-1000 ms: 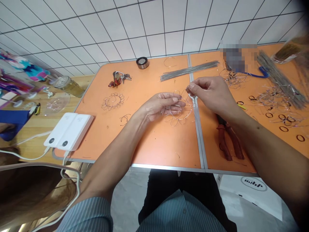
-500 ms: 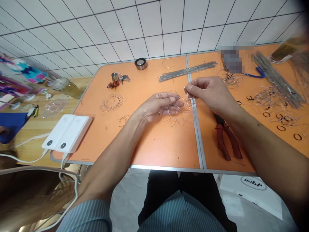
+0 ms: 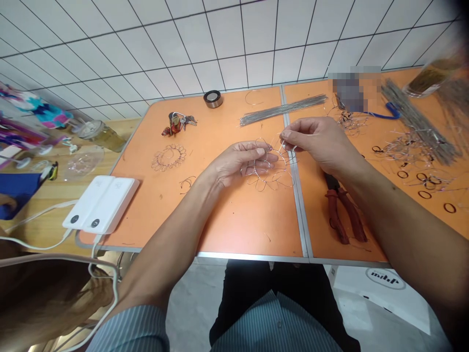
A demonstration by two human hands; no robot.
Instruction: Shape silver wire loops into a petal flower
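Observation:
A looped wire ring with petal-like loops (image 3: 269, 185) is held over the orange table's middle. My left hand (image 3: 242, 160) pinches its upper left edge between thumb and fingers, the other fingers lying behind it. My right hand (image 3: 309, 139) has thumb and forefinger closed on the ring's wire at its upper right. A similar finished-looking wire ring (image 3: 168, 157) lies flat to the left. Red-handled pliers (image 3: 339, 208) lie partly beneath my right forearm.
On the orange table (image 3: 234, 220) are black tape (image 3: 213, 99), keys (image 3: 179, 122), straight wires (image 3: 282, 109), tangled wire pieces (image 3: 406, 146) and small dark rings (image 3: 425, 194). White power banks (image 3: 102, 203) with cables sit at the left edge. A cup (image 3: 427, 78) stands at the far right.
The wire ring has turned slightly between my hands, its loops sitting a little differently. Both hands keep nearly the same place. The whole view has shifted slightly.

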